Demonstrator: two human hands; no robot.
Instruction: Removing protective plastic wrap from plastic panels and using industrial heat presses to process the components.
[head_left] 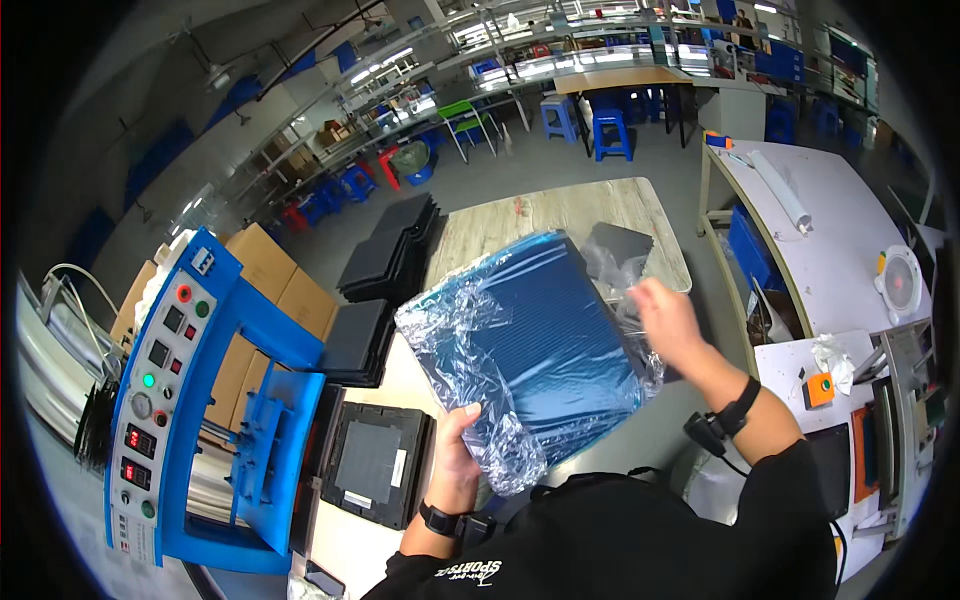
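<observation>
A large rectangular bundle of dark blue, finely ribbed sheets [555,330], wrapped in clear plastic film [470,380], tilts in front of me. My left hand [458,452] grips its lower left edge, thumb on top of the film and the other fingers hidden beneath. At the bundle's right side, my right hand [668,325] is closed in a fist around loose, crumpled film that hangs along that edge. Black straps circle both my wrists.
A blue press machine [215,400] stands at left beside a black tray-like fixture [375,462]. Stacks of black trays [385,245] sit beyond it. A wood-grain table [500,220] lies ahead; a white workbench [810,230] with a small fan [900,283] is at right.
</observation>
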